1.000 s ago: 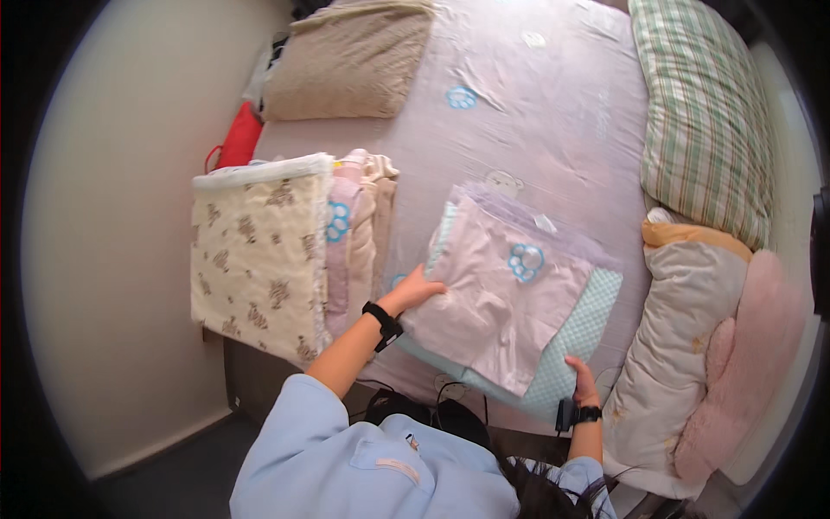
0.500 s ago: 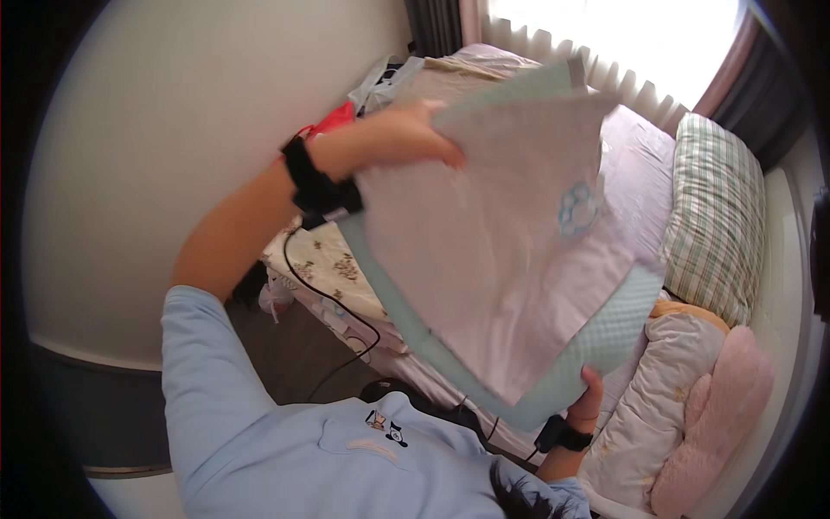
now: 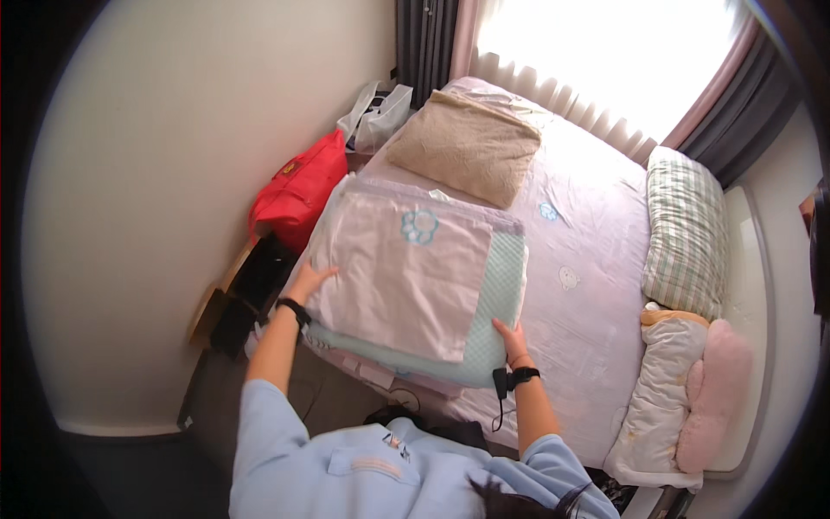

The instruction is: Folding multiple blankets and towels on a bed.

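A folded piece of bedding [image 3: 406, 285], pale lavender with a blue paw print and mint-green quilted parts, lies level over the near left part of the bed. My left hand [image 3: 313, 281] is closed on its left edge, thumb on top and fingers tucked out of sight below. At its near right corner, my right hand [image 3: 513, 344] grips the mint-green quilted edge, thumb uppermost. White layers show along the right side of the fold. Whether the bundle rests fully on the bed [image 3: 571, 346] or is partly held up, I cannot tell.
Beyond the bundle lies a folded beige blanket [image 3: 467, 147]. A red bag [image 3: 300, 186] and a whitish plastic bag [image 3: 376, 117] stand between bed and wall. A checked pillow [image 3: 687, 233], a rolled white quilt [image 3: 661, 389] and a pink fluffy cushion [image 3: 722, 394] line the headboard.
The bedding, raised and tilted before, is now lower and flatter. My left hand has come down from its far edge to its left side. The beige blanket and red bag show more fully.
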A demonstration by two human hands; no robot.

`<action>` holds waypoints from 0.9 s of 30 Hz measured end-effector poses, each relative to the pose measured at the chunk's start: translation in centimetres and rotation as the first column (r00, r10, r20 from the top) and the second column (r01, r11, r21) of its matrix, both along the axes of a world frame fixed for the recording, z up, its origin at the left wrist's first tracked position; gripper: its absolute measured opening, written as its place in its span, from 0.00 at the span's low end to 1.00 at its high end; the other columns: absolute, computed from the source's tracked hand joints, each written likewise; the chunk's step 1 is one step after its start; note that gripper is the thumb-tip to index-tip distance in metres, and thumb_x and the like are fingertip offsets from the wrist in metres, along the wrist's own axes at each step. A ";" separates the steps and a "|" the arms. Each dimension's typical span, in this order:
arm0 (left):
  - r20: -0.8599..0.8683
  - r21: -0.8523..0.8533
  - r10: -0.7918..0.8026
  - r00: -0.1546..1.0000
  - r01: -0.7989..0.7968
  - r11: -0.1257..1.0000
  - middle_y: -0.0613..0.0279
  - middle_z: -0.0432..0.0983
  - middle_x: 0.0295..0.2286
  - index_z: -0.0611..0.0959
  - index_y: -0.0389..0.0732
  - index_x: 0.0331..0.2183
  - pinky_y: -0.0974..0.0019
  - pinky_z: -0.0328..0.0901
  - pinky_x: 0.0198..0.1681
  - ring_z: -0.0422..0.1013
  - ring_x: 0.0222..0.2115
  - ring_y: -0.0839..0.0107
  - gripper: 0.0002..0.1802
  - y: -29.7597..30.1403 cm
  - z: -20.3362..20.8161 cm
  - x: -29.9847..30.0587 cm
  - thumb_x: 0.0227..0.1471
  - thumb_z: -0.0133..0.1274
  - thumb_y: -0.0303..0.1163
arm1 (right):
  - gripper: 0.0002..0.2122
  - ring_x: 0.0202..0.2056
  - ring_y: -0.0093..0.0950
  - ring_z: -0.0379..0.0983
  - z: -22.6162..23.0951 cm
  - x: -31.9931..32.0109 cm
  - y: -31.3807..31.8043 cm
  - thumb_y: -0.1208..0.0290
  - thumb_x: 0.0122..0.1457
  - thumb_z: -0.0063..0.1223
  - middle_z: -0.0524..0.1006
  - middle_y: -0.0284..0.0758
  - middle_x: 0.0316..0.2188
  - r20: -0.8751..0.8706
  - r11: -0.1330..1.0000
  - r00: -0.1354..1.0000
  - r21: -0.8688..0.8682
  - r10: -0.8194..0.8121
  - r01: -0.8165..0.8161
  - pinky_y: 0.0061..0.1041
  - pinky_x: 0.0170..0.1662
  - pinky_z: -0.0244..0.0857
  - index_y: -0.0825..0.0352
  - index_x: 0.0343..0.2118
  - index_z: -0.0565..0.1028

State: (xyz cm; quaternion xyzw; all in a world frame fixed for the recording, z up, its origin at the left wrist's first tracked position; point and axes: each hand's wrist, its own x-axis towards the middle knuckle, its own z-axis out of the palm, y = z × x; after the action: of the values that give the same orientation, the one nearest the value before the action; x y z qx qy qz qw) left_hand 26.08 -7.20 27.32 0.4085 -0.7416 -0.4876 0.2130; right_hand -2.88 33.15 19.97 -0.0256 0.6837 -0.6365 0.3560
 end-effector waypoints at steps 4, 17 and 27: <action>0.078 0.173 -0.057 0.995 0.042 0.984 0.47 0.65 0.45 0.61 0.29 0.50 0.65 0.60 0.47 0.65 0.44 0.62 0.49 -1.8 -1.5 0.3 0.31 0.65 0.45 | 0.36 0.41 0.32 0.68 2.3 0.8 0.3 0.63 0.41 0.63 0.68 0.43 0.44 0.004 0.986 1.000 0.169 0.003 -0.004 0.29 0.42 0.64 0.72 0.51 0.57; 0.388 -0.502 -0.179 0.904 0.370 0.782 0.50 0.46 0.56 0.52 0.45 0.57 0.46 0.45 0.55 0.45 0.56 0.52 0.44 -0.4 5.7 -10.7 0.42 0.54 0.46 | 0.34 0.59 0.38 0.44 12.9 0.7 -16.1 0.61 0.48 0.52 0.52 0.41 0.58 -0.889 0.876 0.189 0.449 0.417 0.179 0.41 0.60 0.31 0.67 0.57 0.52; 0.738 -0.287 -0.192 0.647 0.558 0.778 0.57 0.31 0.59 0.44 0.52 0.59 0.34 0.30 0.53 0.28 0.60 0.55 0.45 -2.3 -3.6 -12.4 0.46 0.43 0.58 | 0.28 0.59 0.36 0.44 2.1 1.6 -20.4 0.56 0.52 0.43 0.54 0.39 0.57 -0.781 0.789 0.297 0.602 0.549 0.123 0.44 0.60 0.31 0.60 0.56 0.57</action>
State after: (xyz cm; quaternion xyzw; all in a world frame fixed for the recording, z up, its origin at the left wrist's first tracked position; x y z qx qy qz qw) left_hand 13.65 -9.47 23.74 0.3181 -0.9347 -0.1348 -0.0833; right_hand -1.25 12.73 22.10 -0.3785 0.9004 -0.2128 -0.0285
